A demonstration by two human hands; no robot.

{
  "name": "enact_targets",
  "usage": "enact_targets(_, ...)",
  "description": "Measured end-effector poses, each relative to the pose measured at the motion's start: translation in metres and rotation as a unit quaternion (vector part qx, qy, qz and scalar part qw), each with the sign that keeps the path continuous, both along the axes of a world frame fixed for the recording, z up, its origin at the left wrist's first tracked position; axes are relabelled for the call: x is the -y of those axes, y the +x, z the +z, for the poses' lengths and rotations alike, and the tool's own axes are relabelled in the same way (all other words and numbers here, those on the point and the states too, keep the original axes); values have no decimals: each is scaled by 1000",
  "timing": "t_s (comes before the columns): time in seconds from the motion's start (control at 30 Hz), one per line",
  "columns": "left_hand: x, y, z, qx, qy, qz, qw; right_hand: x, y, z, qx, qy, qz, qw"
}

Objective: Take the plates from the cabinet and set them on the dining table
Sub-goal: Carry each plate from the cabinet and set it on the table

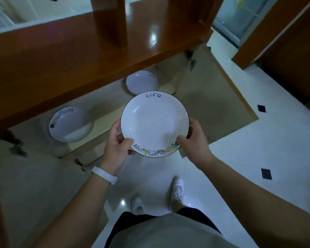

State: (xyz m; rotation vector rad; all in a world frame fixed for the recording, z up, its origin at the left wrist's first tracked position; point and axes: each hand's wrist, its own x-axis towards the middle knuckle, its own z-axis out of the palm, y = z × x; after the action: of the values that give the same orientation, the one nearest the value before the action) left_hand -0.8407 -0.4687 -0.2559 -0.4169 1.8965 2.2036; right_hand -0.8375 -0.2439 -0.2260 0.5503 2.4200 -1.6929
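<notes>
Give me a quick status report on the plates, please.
Left hand and right hand both gripping held plate. Two plates in the cabinet: left plate, rear plate. Nothing blocking.

- My white sneakers (177, 191) are planted on the glossy white floor (240, 158), pretty much dead centre at the bottom.
- Same floor has little black diamond tiles (266, 173) scattered off to the right of my sneakers.
- White band (105, 174) sits up and left of the sneakers.
- Dark shorts (132, 222) and a grey shirt (168, 233) just below the sneakers.
- Wooden door frame (276, 43) far up and right of the sneakers.
</notes>
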Motion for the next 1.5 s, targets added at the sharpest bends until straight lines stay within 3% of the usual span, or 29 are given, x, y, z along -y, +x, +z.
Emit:
enact_targets(0.37,-160,-9,43,-59,12,-118,991,-136,64,42,-34,-7,-142,989)
enact_targets(0.87,-436,65,89,-101,2,-274,956,-379,194,75,-90,-64,-301,947)
enact_targets(1.5,-693,154,111,-151,22,-508,848,-551,355,85,-150,-72,-508,845)
